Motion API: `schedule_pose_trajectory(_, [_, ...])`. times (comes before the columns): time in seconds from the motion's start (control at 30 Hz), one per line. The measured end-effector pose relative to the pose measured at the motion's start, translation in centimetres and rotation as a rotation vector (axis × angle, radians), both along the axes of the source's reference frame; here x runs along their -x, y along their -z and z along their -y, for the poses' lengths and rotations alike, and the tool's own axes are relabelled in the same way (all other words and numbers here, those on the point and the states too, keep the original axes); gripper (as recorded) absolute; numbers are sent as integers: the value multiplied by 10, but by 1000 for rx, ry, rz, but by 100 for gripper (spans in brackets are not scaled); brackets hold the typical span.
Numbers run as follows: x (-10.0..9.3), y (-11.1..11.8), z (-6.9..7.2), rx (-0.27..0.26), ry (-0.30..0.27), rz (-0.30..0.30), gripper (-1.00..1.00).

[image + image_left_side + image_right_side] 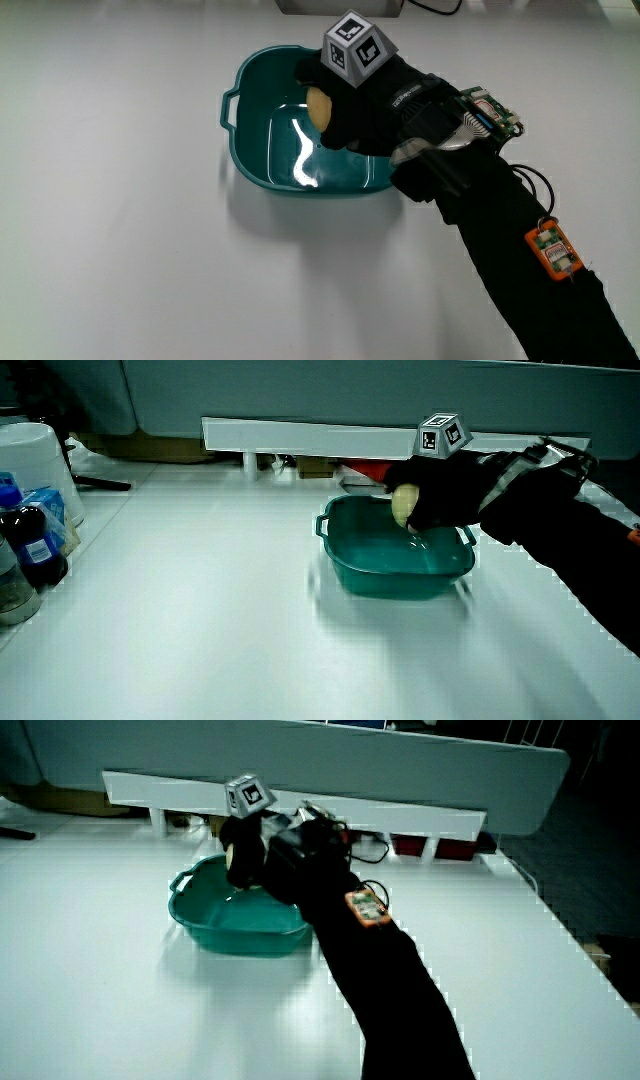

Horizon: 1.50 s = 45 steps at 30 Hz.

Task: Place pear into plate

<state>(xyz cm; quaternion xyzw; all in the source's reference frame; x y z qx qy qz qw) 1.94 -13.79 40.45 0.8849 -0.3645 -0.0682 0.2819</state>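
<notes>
A teal plate point(250, 140), deep like a basin with small handles, stands on the white table; it also shows in both side views point(350, 565) point(205, 930). The gloved hand point(365, 105) hovers over the plate's inside, fingers curled around a pale yellow pear point(319, 107). In both side views the pear point(402, 506) point(232, 858) hangs a little above the plate's floor, still held by the hand point(450, 495) point(255, 855). A patterned cube point(358, 48) sits on the hand's back.
A low pale partition point(320, 435) runs along the table's edge farthest from the person. Bottles point(35, 550) and a white container point(35, 460) stand at the table's edge in a side view. An orange tag point(553, 250) is strapped to the forearm.
</notes>
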Motion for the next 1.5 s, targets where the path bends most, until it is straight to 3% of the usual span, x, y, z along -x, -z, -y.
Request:
schedule_pose_trajectory(0.13, [-9,-14,3,26,-34,-7,0])
schedule_pose_trajectory(0.5, [-10,-53,1,24,-95,-14,0])
schedule_pose_trajectory(0.7, [-7,-79,-1,37,-108,-72,0])
schedule_pose_trajectory(0.77, [-7,-85,-3,59,-111,-63,0])
schedule_pose_trajectory(0.97, [-4,-110,-6,96,-118,-129,0])
schedule_pose_trajectory(1.13, [-2,-122,-8,100,-123,-161,0])
schedule_pose_trajectory(1.27, [-7,-135,-9,135,-136,-187,0])
schedule_pose_trajectory(1.33, [-7,-131,-9,113,-138,-170,0])
schedule_pose_trajectory(1.5, [-3,-132,-9,115,-131,-189,0])
